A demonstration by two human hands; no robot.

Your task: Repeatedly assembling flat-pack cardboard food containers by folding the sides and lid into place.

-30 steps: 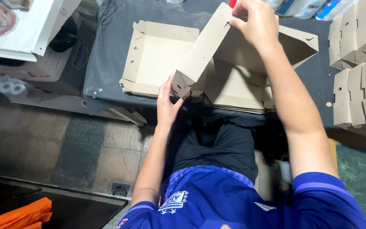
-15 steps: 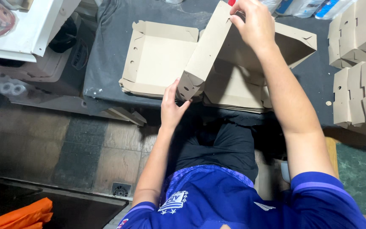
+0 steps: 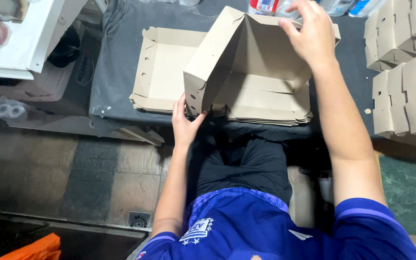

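Over at the far left a white board-like surface juts in at the corner, and below it the dark tiled floor runs under the work surface, with a bit of orange plastic at the bottom edge. On the dark cloth-covered table lies a stack of flat brown cardboard box blanks, their side flaps slightly raised. Just right of that stack, the person's left hand comes up from below with fingers together and thumb spread, pressing against the near lower corner of the half-folded brown cardboard box. That box stands tilted above a second pile of flat brown blanks; its long folded wall runs from the left hand's corner up and away toward the far edge of the table. The right hand is at the far upper right of the box, fingers curled over the top rim and gripping it, so the box stretches diagonally between the two hands, the left at the near end, the right at the far end. Beyond the right arm, at the far right, stand rows of already folded brown cardboard boxes, well apart from the one being held.
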